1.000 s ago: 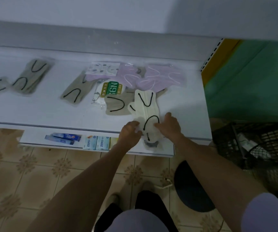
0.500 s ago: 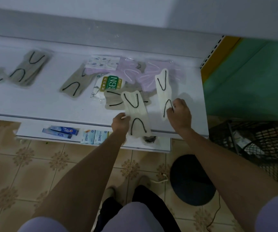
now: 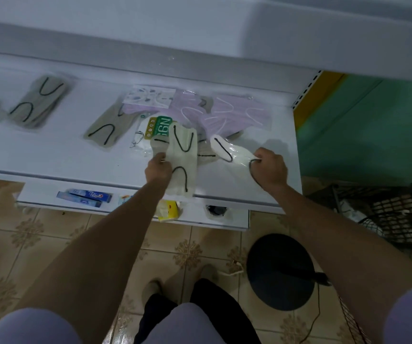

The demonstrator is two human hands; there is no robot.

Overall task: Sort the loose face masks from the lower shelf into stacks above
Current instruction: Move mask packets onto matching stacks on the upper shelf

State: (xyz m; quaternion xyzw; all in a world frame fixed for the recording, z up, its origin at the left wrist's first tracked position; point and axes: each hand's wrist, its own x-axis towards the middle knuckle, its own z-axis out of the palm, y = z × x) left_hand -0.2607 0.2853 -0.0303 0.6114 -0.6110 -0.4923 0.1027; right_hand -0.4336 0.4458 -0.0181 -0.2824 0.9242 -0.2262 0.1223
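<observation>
Small shop: white retail shelving [image 3: 51,155], packaged masks [image 3: 234,115], toothpaste boxes [image 3: 85,196].

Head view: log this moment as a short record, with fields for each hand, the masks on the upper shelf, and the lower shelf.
left hand: holds a cream mask with black loops by its left edge, over the front of the upper shelf
right hand: pinches the end of a second cream mask, apart from the first
upper shelf: grey masks to the left, purple masks at the back, an N95 pack between
lower shelf: toothpaste boxes, a yellow pack
</observation>
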